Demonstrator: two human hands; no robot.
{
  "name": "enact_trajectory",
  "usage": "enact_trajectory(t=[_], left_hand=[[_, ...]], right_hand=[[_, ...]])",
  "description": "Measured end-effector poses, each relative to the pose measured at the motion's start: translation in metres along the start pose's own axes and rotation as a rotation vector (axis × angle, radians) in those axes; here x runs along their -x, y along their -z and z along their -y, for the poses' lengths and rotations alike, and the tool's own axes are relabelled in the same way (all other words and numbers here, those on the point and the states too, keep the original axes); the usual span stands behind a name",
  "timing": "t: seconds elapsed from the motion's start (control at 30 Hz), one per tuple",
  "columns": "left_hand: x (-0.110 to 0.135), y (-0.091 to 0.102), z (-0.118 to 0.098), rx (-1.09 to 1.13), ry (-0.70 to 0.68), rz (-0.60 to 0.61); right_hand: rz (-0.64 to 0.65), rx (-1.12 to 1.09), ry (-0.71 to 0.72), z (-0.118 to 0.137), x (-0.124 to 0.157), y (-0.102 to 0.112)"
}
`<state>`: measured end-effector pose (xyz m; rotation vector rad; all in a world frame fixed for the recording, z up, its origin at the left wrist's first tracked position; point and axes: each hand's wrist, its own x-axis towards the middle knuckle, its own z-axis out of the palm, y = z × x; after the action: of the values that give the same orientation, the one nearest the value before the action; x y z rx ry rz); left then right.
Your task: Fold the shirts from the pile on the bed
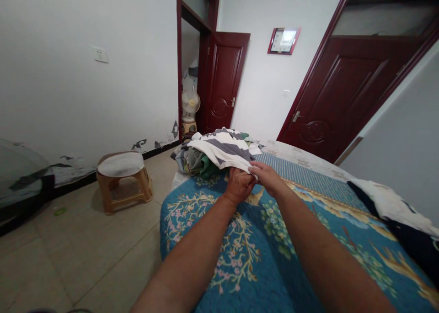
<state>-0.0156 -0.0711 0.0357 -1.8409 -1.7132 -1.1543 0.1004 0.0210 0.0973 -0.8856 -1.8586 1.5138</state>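
Note:
A white and grey striped garment [222, 149], probably a shirt, lies draped over a pile of clothes at the bed's far left corner. Its white edge is drawn toward me. My right hand [265, 176] pinches that edge between thumb and fingers. Close beside it, my left hand [238, 186] is closed at the same edge, with its fingertips partly hidden under the cloth. Green and grey clothes [195, 161] stick out beneath the striped one. Under both forearms spreads a blue flowered quilted cover [206, 221].
White and dark clothes [394, 208] lie at the bed's right side. A tan plastic stool [125, 178] with a pale top stands on the tiled floor to the left. Beyond the bed are an open red door [224, 80], a fan [190, 103] and another red door [343, 89].

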Motion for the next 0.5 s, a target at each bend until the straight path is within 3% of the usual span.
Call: enact_trajectory(t=[0.13, 0.27, 0.43, 0.5], left_hand=[[0.001, 0.000, 0.018, 0.101, 0.124, -0.039], [-0.001, 0.009, 0.047, 0.135, 0.433, -0.265], [-0.005, 0.021, 0.081, 0.295, 0.820, -0.604], [-0.005, 0.021, 0.090, 0.385, 0.917, -0.661]], right_hand=[[-0.085, -0.131, -0.041, 0.000, -0.020, -0.011], [-0.222, -0.342, 0.037, 0.010, -0.028, -0.008], [-0.201, -0.620, 0.154, 0.042, -0.028, -0.008], [-0.166, -0.668, 0.229, 0.056, -0.027, -0.009]])
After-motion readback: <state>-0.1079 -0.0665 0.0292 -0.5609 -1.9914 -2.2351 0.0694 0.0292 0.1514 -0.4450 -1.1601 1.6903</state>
